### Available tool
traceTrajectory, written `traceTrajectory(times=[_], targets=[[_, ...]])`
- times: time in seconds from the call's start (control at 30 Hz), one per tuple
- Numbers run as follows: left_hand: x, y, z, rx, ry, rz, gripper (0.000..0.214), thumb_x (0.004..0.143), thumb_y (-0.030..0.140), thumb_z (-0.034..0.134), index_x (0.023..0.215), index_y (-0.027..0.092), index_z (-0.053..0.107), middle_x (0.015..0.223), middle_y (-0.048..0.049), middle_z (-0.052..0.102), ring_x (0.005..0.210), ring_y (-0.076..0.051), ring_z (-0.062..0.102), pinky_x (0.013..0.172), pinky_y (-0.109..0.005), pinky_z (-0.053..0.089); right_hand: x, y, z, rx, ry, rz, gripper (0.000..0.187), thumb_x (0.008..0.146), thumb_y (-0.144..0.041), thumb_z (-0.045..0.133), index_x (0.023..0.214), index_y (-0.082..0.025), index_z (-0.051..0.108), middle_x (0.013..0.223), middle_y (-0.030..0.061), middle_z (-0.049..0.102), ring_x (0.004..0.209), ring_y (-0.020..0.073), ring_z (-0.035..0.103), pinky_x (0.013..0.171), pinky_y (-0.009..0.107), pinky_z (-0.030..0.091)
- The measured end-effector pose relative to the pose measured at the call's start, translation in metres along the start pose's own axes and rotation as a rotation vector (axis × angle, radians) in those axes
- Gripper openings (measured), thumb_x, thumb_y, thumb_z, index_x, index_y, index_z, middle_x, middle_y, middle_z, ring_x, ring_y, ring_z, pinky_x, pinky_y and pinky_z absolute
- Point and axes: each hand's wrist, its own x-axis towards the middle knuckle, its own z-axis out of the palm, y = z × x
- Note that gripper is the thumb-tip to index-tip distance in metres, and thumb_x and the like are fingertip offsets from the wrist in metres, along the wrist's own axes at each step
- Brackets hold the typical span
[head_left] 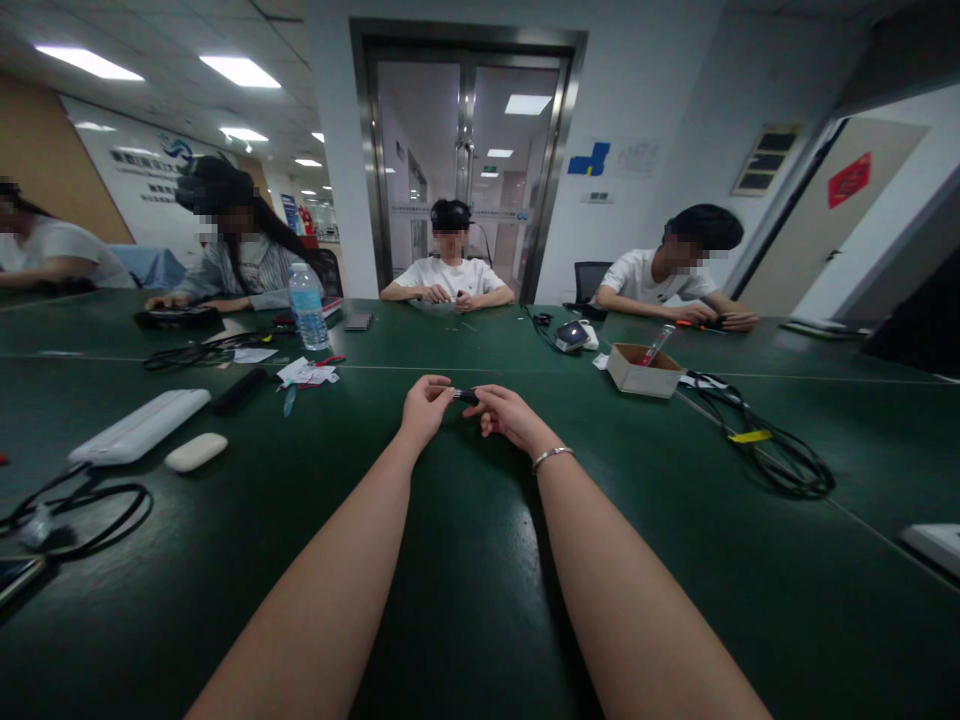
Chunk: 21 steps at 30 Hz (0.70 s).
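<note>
In the middle of the head view, my left hand [425, 410] and my right hand [511, 414] meet just above the dark green table [480, 540]. Between them lies a short, slim black thing [468, 396] with a silvery end, too small to name. The thumb and fingers of my left hand pinch its silvery end. My right hand grips the black end, its other fingers curled below. A metal bracelet [553, 457] circles my right wrist. Part of the black thing is hidden by my fingers.
On the left are a white power bank [142, 425], a white oval case [196, 452], black cables [112, 505], and a water bottle [309, 310]. A small cardboard box [643, 378] and a coiled cable [780, 465] lie on the right. Several people sit around the table.
</note>
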Motion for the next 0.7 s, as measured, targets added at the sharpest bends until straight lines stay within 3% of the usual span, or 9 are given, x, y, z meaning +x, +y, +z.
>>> traceTrajectory(times=[0.17, 0.3, 0.47, 0.57, 0.7], targets=[[0.001, 0.001, -0.001, -0.008, 0.000, -0.007, 0.021, 0.067, 0.025, 0.067, 0.082, 0.015, 0.058, 0.074, -0.0033, 0.063, 0.068, -0.014, 0.060, 0.067, -0.028, 0.049, 0.002, 0.005, -0.002, -0.018, -0.041, -0.032, 0.014, 0.090, -0.014, 0.051, 0.103, -0.016, 0.050, 0.078, 0.0068, 0.069, 0.042, 0.0069, 0.053, 0.045, 0.019, 0.053], [-0.001, 0.002, -0.002, 0.026, 0.018, 0.013, 0.023, 0.068, 0.032, 0.068, 0.080, 0.014, 0.060, 0.075, -0.0042, 0.064, 0.070, -0.015, 0.060, 0.067, -0.028, 0.047, 0.007, 0.012, 0.003, -0.197, -0.042, -0.065, 0.015, 0.084, -0.010, 0.058, 0.096, -0.015, 0.052, 0.075, 0.0022, 0.066, 0.041, 0.0062, 0.053, 0.040, 0.018, 0.051], [-0.004, -0.002, 0.000, 0.166, -0.159, 0.072, 0.028, 0.065, 0.038, 0.071, 0.079, 0.016, 0.061, 0.078, -0.0048, 0.065, 0.074, -0.017, 0.061, 0.071, -0.029, 0.048, 0.009, 0.016, 0.012, -0.452, 0.047, -0.157, 0.021, 0.071, -0.002, 0.069, 0.084, -0.013, 0.057, 0.065, -0.0025, 0.060, 0.039, 0.0037, 0.050, 0.032, 0.010, 0.041], [-0.007, -0.004, 0.001, 0.153, -0.220, 0.074, 0.027, 0.067, 0.038, 0.071, 0.075, 0.017, 0.057, 0.074, -0.0026, 0.064, 0.073, -0.016, 0.061, 0.068, -0.027, 0.047, 0.006, 0.015, 0.019, -0.354, 0.031, -0.176, 0.017, 0.075, -0.006, 0.066, 0.086, -0.014, 0.056, 0.063, -0.0018, 0.061, 0.040, 0.0058, 0.054, 0.033, 0.012, 0.045], [-0.016, 0.001, 0.008, 0.191, -0.214, 0.082, 0.023, 0.071, 0.037, 0.066, 0.072, 0.018, 0.054, 0.069, 0.0000, 0.061, 0.067, -0.014, 0.059, 0.064, -0.025, 0.045, 0.001, 0.015, 0.029, -0.164, 0.073, -0.123, 0.021, 0.077, -0.009, 0.066, 0.087, -0.016, 0.049, 0.067, -0.0004, 0.064, 0.045, 0.0099, 0.062, 0.040, 0.017, 0.053]])
